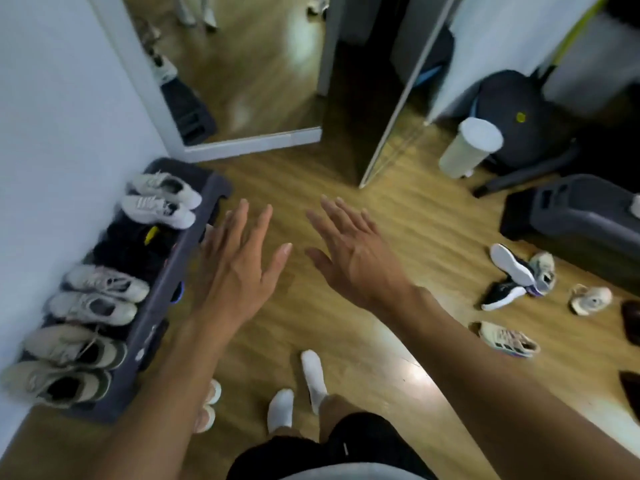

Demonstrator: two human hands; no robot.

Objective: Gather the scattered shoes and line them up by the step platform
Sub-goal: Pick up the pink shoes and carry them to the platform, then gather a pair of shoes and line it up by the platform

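Only your head cam: it's near the step platform [152,313], just right of it, tilted steeply down, facing along it.

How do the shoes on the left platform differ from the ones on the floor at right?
Platform shoes sit in a neat side-by-side row along the wall; floor shoes lie scattered at odd angles. The pale platform shoes stand upright; among the floor shoes, a sole-up shoe lies across a dark shoe. Both groups are mostly pale sneakers.
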